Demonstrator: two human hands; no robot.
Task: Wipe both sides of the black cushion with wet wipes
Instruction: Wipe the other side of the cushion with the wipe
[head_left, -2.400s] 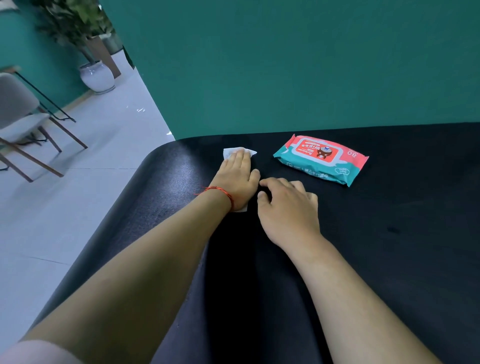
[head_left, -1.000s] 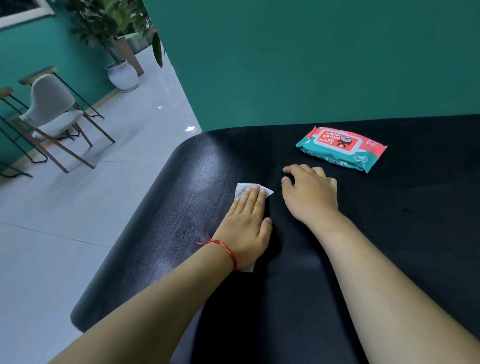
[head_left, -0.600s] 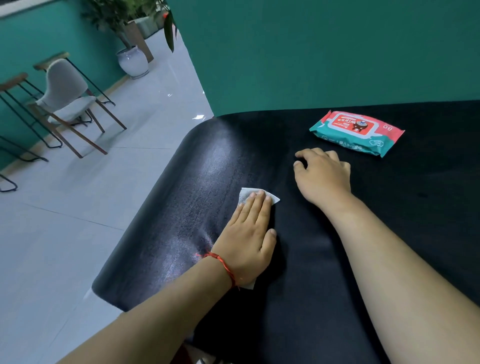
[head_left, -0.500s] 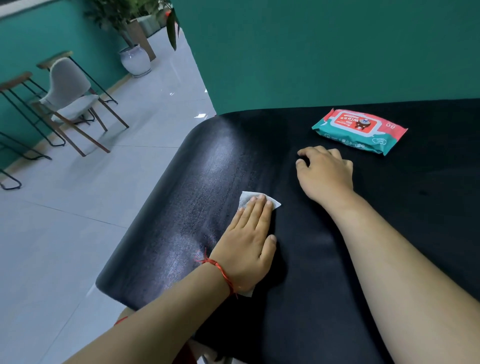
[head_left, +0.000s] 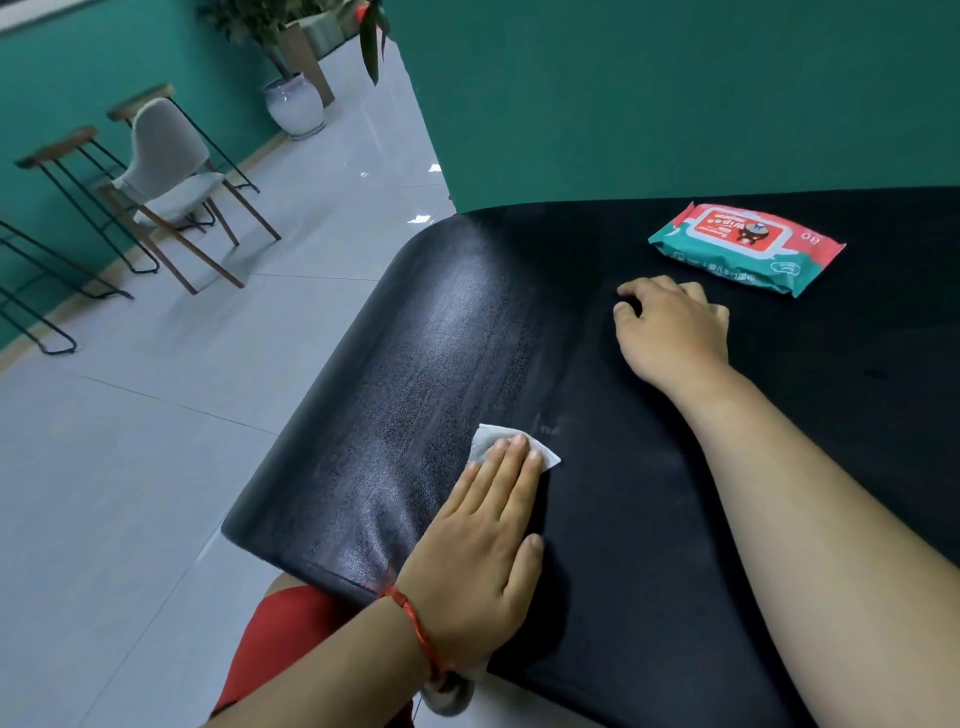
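The black cushion (head_left: 597, 364) fills the middle and right of the view, its left part shiny with wet streaks. My left hand (head_left: 480, 551) lies flat with straight fingers on a white wet wipe (head_left: 485, 441), pressing it onto the cushion near the front left edge. Only the wipe's far corners show past my fingertips. My right hand (head_left: 670, 325) rests further back on the cushion, fingers bent and fingertips touching the surface, holding nothing. A teal and red pack of wet wipes (head_left: 748, 247) lies on the cushion behind my right hand.
A teal wall (head_left: 675, 93) rises right behind the cushion. To the left is grey tiled floor (head_left: 130, 441) with a grey chair (head_left: 171, 166), bar stools (head_left: 57, 166) and a potted plant in a white pot (head_left: 293, 106). Red clothing (head_left: 280, 639) shows below the cushion's front edge.
My left hand has drawn the wipe toward me along the cushion's left part, from near the far edge to the front edge. My right hand stayed in place on the cushion.
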